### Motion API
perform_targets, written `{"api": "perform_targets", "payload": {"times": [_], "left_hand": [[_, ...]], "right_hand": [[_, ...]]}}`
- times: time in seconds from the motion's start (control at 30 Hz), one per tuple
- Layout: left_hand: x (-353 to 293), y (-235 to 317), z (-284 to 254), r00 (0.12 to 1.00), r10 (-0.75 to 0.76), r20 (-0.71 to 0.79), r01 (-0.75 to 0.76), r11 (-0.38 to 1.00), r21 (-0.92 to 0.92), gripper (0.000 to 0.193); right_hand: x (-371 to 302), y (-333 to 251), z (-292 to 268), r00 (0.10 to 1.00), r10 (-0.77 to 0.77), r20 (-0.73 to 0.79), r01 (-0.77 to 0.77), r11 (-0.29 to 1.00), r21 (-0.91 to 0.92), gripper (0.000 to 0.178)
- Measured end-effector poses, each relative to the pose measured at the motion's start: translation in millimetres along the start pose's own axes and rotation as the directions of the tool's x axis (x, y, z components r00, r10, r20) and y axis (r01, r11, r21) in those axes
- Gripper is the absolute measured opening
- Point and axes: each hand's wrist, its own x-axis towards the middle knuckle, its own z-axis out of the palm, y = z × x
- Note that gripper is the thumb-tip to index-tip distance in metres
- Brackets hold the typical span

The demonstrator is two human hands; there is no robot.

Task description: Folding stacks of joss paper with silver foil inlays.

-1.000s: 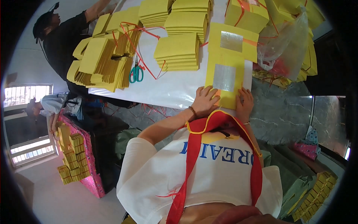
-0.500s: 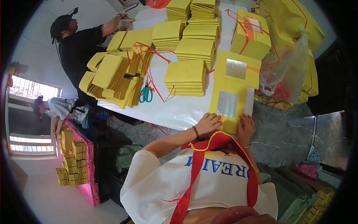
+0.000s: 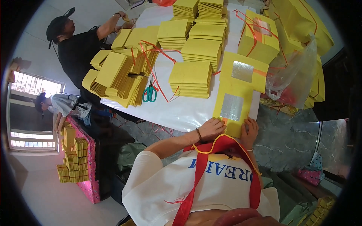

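Note:
A yellow paper sheet (image 3: pixel 245 102) with a silver foil rectangle (image 3: pixel 231 107) and an orange patch lies at the table's near right edge. My left hand (image 3: pixel 211 129) is closed on its near left edge, fingertips beside the orange patch. At the opposite near corner, my right hand (image 3: pixel 249 132) grips the right edge, fingers pointing away from me. Both thumbs are partly hidden. Just beyond lies another yellow sheet (image 3: pixel 226 62) with its own foil rectangle (image 3: pixel 242 71), partly overlapped with the first.
Folded yellow paper stacks (image 3: pixel 190 77) cover much of the white table (image 3: pixel 166 113). Teal-handled scissors (image 3: pixel 149 94) and red straps (image 3: pixel 161 94) lie among them. A tied yellow bundle (image 3: pixel 256 47) and a clear plastic bag (image 3: pixel 292 79) stand at right. Two people work at left.
The view has shifted slightly, so the table things appear a little to the right. Both my hands stay at the sheet's near end. The far person's hands at the table have moved a little.

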Motion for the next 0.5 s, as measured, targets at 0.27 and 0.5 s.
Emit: {"api": "perform_targets", "payload": {"times": [0.27,0.5], "left_hand": [[1.1,-16.7,10.1,0.986,0.131,-0.100,-0.149,0.968,-0.203,0.018],[10.1,-14.6,-2.6,0.992,0.100,-0.074,-0.111,0.980,-0.167,0.017]], "right_hand": [[1.7,12.4,11.1,0.997,-0.067,-0.046,0.066,0.997,-0.032,0.022],[9.4,3.8,10.4,0.999,-0.004,-0.044,0.005,1.000,0.006,0.020]]}}
